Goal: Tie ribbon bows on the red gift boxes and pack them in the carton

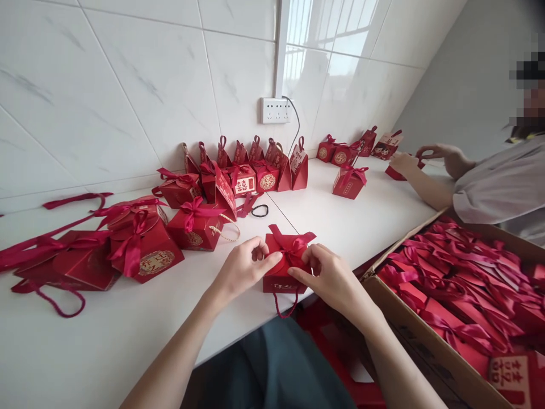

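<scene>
A small red gift box (279,283) stands near the table's front edge, with a dark red cord handle (286,309) hanging from its front. On its lid is a red satin ribbon bow (293,245) with its tails spread out. My left hand (244,267) is at the bow's left side, fingers curled and thumb laid toward the knot. From the right, my right hand (332,278) closes on the ribbon, its thumb lying over the lid. My fingers partly hide the ribbon's loops.
Several finished-looking red boxes (147,250) stand on the white table (170,329) at left and along the wall. A black hair tie (259,211) lies behind my box. An open carton (426,335) of red boxes stands at right. A co-worker's hands (447,159) handle another box.
</scene>
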`<state>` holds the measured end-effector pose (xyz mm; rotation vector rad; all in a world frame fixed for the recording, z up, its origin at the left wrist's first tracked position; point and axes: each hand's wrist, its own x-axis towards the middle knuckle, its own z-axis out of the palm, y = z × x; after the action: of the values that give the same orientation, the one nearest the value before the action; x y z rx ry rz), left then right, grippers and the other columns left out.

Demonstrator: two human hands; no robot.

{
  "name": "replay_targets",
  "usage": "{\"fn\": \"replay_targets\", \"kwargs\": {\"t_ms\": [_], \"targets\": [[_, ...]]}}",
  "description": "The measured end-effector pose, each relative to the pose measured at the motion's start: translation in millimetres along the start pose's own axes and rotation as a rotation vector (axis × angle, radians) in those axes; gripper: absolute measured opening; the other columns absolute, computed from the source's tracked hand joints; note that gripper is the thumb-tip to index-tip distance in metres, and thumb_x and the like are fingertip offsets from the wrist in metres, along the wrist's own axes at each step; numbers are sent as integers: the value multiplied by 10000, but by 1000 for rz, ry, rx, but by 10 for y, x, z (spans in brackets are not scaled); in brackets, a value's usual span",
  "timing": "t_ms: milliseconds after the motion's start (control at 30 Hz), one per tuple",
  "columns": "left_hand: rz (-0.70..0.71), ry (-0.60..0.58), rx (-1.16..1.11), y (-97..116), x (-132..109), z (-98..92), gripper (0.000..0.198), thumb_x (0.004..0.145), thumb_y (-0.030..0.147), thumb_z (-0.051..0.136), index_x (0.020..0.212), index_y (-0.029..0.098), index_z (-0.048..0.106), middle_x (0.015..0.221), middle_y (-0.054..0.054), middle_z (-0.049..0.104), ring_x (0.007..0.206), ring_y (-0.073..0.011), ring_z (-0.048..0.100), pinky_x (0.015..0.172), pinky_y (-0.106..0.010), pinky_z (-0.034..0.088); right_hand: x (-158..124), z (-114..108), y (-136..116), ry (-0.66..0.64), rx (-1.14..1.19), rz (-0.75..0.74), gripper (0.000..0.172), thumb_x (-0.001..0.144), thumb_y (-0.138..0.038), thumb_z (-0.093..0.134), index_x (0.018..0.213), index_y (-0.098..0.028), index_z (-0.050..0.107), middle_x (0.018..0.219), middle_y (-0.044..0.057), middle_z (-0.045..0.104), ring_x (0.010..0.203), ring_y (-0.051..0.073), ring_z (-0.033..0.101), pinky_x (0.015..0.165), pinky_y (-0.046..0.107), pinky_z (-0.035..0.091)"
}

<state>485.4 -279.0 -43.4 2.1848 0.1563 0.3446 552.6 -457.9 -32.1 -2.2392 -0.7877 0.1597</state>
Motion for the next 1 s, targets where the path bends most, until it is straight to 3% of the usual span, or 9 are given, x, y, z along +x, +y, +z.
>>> {"fn": "replay_targets", "kwargs": {"t_ms": [200,400,733,1000], "targets": [[-107,-161,-60,41,6,-129,295,800,450,525,669,188,483,669,32,534,630,-120,500,600,-243,399,85,-70,105,-145,224,68,280,734,-384,625,639,-203,435,624,-38,457,586,114,402,545,246,322],[-139,-259,-202,3,34,-192,291,791,431,548,657,183,477,652,41,488,631,-111,457,630,-249,377,193,-103,195,-283,590,130,429,679,-573,646,631,-183,473,575,-42,439,556,97,387,536,248,306],[-241,-298,-550,-90,63,-183,249,777,393,603,715,171,506,701,39,473,680,-96,467,682,-237,397,205,-13,308,-309,975,250,385,650,-486,738,640,-164,527,630,-19,512,595,96,434,627,271,374],[-362,-390,-728,-112,90,-237,262,734,377,651,682,161,513,710,11,522,706,-123,517,727,-280,432,246,22,315,-327,1010,249,386,646,-470,736,622,-169,494,600,-32,483,566,88,421,609,259,365]]}}
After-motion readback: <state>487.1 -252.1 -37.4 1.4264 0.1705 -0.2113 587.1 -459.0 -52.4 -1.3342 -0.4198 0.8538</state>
